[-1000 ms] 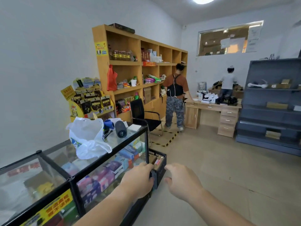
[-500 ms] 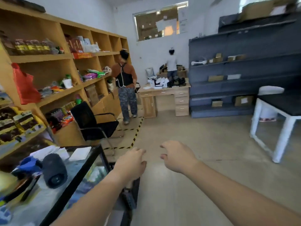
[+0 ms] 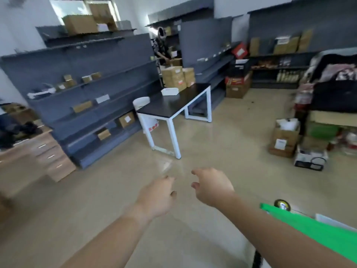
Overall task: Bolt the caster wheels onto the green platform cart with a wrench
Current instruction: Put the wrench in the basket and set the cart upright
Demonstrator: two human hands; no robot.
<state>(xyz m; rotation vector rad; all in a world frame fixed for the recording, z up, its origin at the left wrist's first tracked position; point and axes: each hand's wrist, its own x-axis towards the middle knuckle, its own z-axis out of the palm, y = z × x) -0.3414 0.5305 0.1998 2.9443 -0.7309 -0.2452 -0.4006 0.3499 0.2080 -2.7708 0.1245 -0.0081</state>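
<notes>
The left hand [image 3: 156, 198] and right hand [image 3: 212, 187] were found empty, fingers loosely curled. The flat green platform cart [image 3: 318, 233] was noted low at the right; the wrench, unseen, should be fetched first.

Floor [image 3: 96, 200] open ahead; green cart [image 3: 318, 235] blocks near right; worktop [image 3: 173, 107] beyond centre; shelving [image 3: 87, 89] lines left.
</notes>
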